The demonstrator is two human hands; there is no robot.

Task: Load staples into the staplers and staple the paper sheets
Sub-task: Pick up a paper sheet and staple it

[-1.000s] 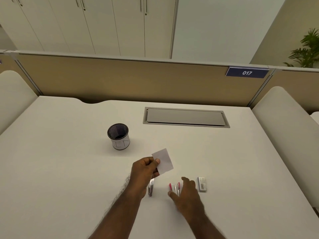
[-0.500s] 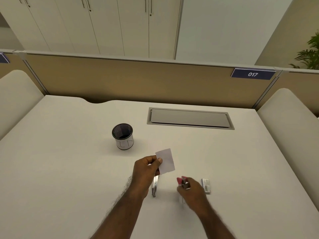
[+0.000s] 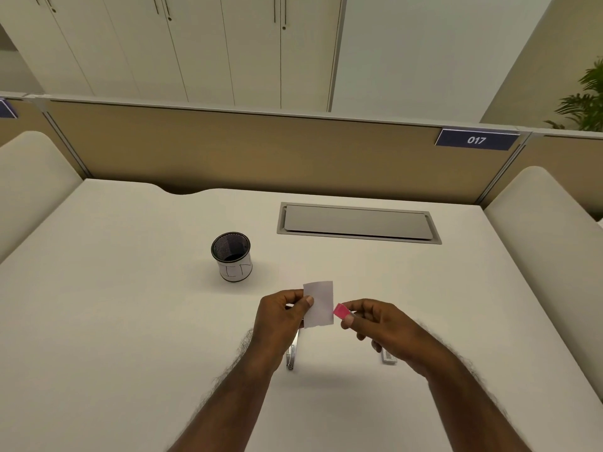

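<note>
Now the paper sheets (image 3: 319, 303) are pinched upright at their left edge by the left hand (image 3: 283, 316); just right, touching their right edge, the pink stapler (image 3: 341, 311) is clasped in the right hand (image 3: 380, 327).

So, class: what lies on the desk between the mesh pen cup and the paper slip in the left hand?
Nothing: the head view shows bare white desk between them.
</note>
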